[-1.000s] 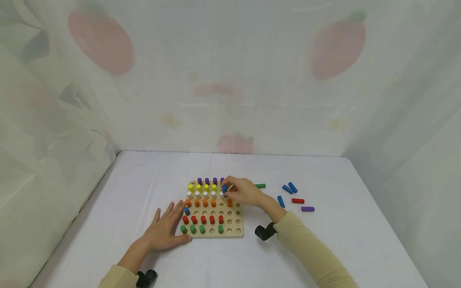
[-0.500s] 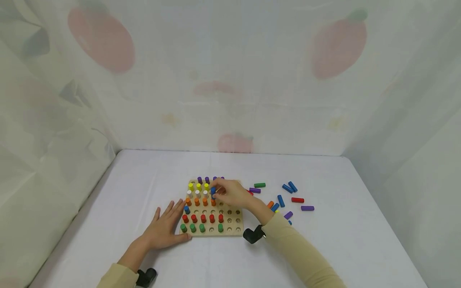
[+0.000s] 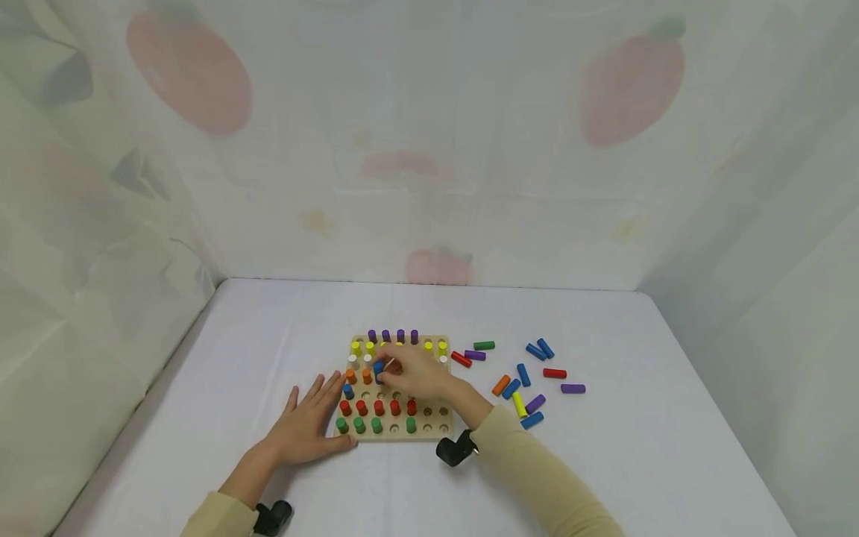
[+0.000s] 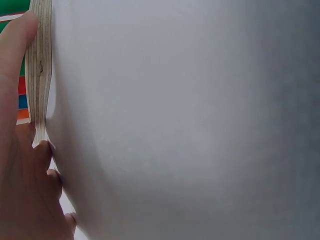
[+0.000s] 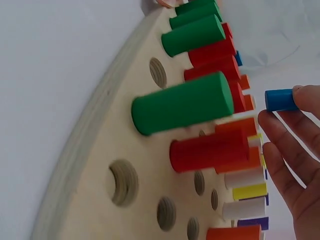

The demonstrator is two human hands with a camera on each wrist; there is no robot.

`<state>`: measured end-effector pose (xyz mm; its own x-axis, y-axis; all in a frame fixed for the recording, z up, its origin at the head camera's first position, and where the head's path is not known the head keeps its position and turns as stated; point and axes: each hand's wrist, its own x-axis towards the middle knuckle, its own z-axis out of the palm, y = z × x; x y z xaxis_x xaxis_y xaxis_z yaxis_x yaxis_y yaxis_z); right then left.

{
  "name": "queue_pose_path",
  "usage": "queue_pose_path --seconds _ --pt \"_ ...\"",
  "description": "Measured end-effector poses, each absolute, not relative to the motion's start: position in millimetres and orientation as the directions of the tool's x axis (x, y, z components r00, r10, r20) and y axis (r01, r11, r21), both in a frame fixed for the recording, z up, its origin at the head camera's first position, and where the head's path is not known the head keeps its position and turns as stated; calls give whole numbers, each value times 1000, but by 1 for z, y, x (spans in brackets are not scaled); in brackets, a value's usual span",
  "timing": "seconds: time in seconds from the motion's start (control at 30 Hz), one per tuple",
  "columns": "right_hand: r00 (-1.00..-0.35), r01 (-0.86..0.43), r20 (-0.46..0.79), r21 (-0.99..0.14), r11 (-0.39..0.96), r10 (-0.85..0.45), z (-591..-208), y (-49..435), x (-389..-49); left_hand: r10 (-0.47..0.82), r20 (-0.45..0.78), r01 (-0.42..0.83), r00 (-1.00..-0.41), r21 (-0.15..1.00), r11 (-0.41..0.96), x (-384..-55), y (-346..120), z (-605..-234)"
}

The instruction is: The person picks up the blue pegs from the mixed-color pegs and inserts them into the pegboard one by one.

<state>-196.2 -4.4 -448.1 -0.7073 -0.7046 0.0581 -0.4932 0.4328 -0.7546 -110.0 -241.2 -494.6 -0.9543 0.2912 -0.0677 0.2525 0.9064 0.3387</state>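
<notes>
A wooden pegboard lies on the table, with rows of colored pegs standing in its holes. My right hand pinches a blue peg between thumb and fingers, held over the board's middle rows. One blue peg stands at the left end of a row whose other visible holes are bare. My left hand rests flat with fingers spread, its thumb and fingers against the board's left edge. Green pegs and red pegs fill much of the two nearest rows.
Right of the board lie loose pegs: a green peg, red pegs, purple pegs, several blue pegs, an orange peg and a yellow peg. A white curtain hangs behind the table.
My right hand has moved left and toward me across the board with the blue peg, uncovering the loose pegs at the right. My left hand has stayed in place.
</notes>
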Motion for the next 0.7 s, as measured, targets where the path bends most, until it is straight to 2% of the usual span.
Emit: queue_pose_path --seconds 0.23,0.47,0.7 --pt "-682 -535 96 -742 405 -725 -451 -12 -193 289 -73 248 -955 345 905 -110 -241 -494" --pt "-691 -556 67 -687 469 -720 -450 -19 -188 292 -64 254 -954 340 905 -110 -242 -496" --pt "-675 -580 67 -664 473 -734 -454 -26 -185 292 -67 253 -954 343 905 -110 -242 -497"
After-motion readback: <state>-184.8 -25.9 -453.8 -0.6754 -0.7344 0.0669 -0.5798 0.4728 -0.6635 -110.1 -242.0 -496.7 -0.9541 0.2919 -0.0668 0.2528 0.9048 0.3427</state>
